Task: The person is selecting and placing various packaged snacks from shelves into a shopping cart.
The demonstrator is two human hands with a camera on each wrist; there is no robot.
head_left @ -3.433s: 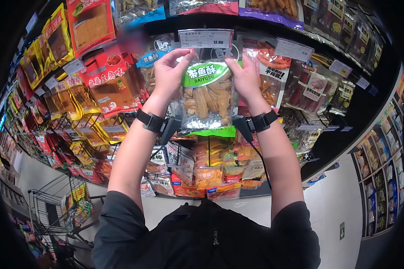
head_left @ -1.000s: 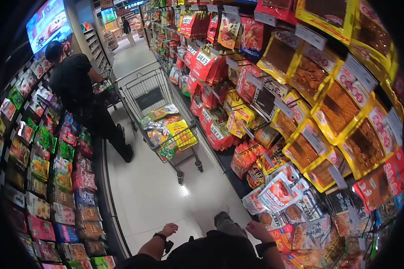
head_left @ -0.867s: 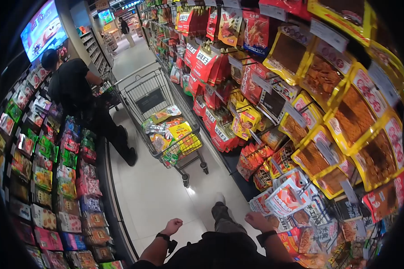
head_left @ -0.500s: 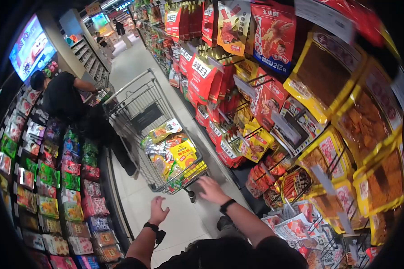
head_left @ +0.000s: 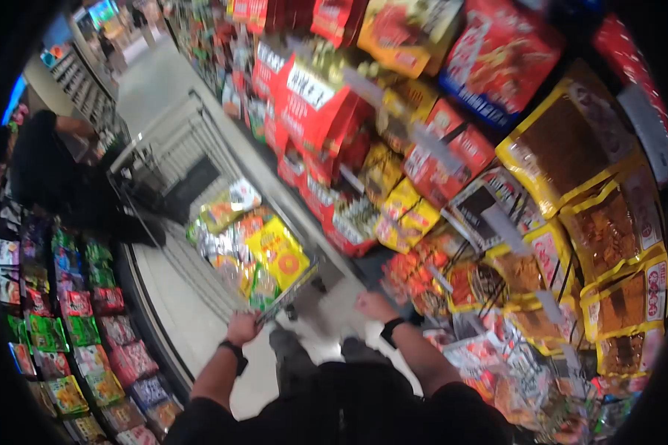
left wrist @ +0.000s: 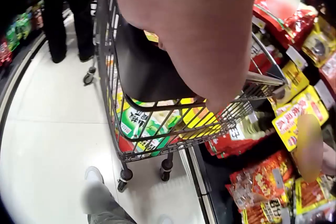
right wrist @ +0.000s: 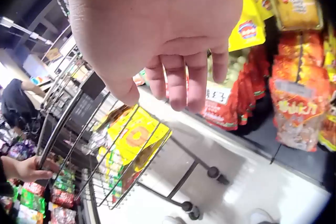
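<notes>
Obs: cart (head_left: 167, 144) in aisle, left of snack shelf (head_left: 438, 148). Your left hand (head_left: 243, 326) curls round its near rim. Your right hand (head_left: 375, 305) hangs relaxed and empty. Likely stiff wire, light packets (head_left: 278, 252), free-rolling. Grip the near bar with both hands.

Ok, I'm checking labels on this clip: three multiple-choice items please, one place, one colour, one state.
1. Where is the left hand? A on the cart B on a shelf packet C in a pocket
2. What colour is the big packet atop the cart's load? A blue B yellow C white
3. The right hand is: A holding a packet B gripping the cart C empty
Answers: 1 A, it grips the cart's near rim; 2 B, plainly yellow in head view; 3 C, its fingers hang loose, apart from the cart.
</notes>
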